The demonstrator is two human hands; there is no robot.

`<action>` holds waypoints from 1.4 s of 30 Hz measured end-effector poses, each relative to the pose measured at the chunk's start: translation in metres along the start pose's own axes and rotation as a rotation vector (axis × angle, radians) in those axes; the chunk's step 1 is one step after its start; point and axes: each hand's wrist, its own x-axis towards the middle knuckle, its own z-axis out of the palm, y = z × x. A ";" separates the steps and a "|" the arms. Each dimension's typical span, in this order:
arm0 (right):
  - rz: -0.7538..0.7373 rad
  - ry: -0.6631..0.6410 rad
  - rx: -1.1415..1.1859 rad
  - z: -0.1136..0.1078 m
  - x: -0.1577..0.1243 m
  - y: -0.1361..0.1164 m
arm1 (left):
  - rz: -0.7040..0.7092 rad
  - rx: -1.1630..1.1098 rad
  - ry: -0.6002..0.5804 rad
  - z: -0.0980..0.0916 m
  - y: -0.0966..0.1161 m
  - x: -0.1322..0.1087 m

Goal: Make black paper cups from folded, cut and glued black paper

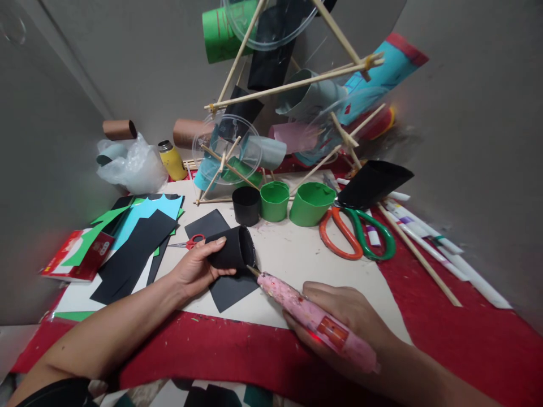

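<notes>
My left hand is closed around a black paper tube, its open end turned to the right. In my right hand is a pink hot glue gun with a red light glowing on its side. The gun's metal nozzle meets the lower rim of the tube's open end; whether it touches is hard to tell. Beneath the tube lie black paper pieces. Small red-handled scissors rest just left of it. Behind stand a short black paper cup and two green paper cups.
A wooden-stick frame with plastic lids and paper tubes rises at the back. Large scissors lie at right, near white marker-like sticks. Cut paper is piled at left, beside a plastic bag and a yellow bottle.
</notes>
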 end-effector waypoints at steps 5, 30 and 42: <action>0.019 -0.006 -0.018 0.001 0.000 0.000 | 0.014 0.037 -0.037 0.001 -0.001 -0.001; 0.006 0.045 0.055 -0.002 0.004 -0.003 | 0.035 0.091 -0.088 0.001 -0.004 -0.002; 0.016 0.105 0.090 -0.006 0.010 -0.008 | 0.029 0.116 -0.085 0.002 -0.006 -0.002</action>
